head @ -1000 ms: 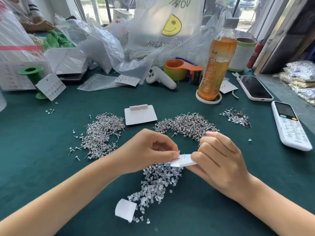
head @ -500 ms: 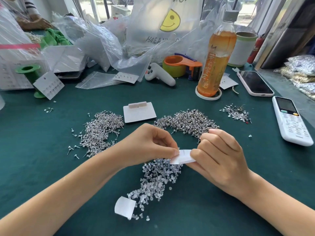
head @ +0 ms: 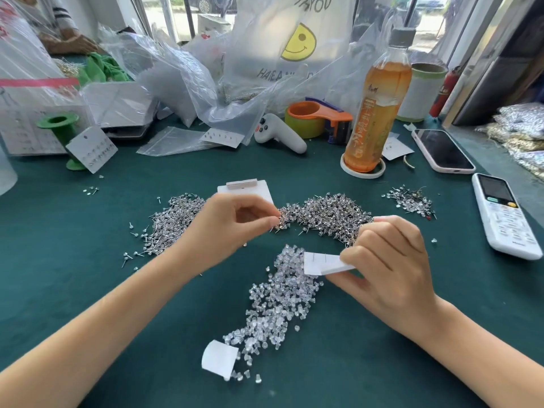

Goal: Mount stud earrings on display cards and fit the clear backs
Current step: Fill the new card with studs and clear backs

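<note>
The right hand (head: 391, 269) pinches a small white display card (head: 322, 263) above the clear backs (head: 276, 304) on the tabletop (head: 59, 260), posts up for fitting, while the left hand (head: 232, 228) pinches at the stud earring pile (head: 326, 213), seemingly picking one.

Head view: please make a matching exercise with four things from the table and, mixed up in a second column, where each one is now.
Things:
1. card
2. bottle
3. clear backs
4. remote

Places:
A. far right of the table
B. heaped between the two forearms
C. held in the right hand
D. upright on a white coaster

Pairs: 1-C, 2-D, 3-B, 4-A
</note>
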{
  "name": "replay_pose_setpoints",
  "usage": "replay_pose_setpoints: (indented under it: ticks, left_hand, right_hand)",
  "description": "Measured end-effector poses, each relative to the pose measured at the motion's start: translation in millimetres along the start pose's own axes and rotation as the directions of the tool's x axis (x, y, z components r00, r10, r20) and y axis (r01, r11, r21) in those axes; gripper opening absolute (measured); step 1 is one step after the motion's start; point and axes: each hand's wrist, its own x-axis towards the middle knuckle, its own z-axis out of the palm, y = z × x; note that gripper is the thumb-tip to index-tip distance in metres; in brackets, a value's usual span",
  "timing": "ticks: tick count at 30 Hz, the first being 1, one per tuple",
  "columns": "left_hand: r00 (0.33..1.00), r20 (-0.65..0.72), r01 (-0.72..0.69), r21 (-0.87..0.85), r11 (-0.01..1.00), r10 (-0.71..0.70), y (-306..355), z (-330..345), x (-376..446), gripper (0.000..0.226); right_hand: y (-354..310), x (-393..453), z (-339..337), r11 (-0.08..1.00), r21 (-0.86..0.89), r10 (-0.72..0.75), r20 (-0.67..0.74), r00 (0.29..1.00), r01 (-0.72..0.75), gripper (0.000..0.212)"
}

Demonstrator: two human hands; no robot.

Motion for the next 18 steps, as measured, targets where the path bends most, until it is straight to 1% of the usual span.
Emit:
replay_pose_setpoints:
  ticks: [3, 6, 8, 14, 18]
  left_hand:
    - [0.992, 0.088, -0.107, 0.218, 0.97, 0.09, -9.3, -1.1, -0.3, 0.011]
    - [0.973, 0.177, -0.207, 0.364, 0.908, 0.15, -13.6, 1.9, -2.2, 0.01]
    - [0.967, 0.203, -0.223, 0.393, 0.892, 0.152, -14.0, 2.8, -2.5, 0.01]
    - [0.96, 0.241, -0.233, 0.405, 0.884, 0.143, -13.9, 4.0, -0.3, 0.017]
    - [0.953, 0.27, -0.245, 0.417, 0.875, 0.139, -14.8, 7.0, 1.3, 0.016]
  right_hand:
    - [0.7, -0.5, 1.2, 0.999, 0.041, 0.013, 0.012, 1.0, -0.014, 0.032]
    - [1.1, -0.9, 2.2, 0.998, 0.064, 0.016, 0.028, 0.999, -0.017, 0.031]
    - [1.5, -1.6, 2.1, 0.997, 0.076, 0.017, 0.029, 0.999, -0.019, 0.031]
    - [1.7, -2.0, 3.8, 0.995, 0.099, 0.016, 0.033, 0.999, -0.019, 0.032]
    - [1.1, -2.4, 3.7, 0.993, 0.112, 0.027, 0.047, 0.999, -0.032, 0.033]
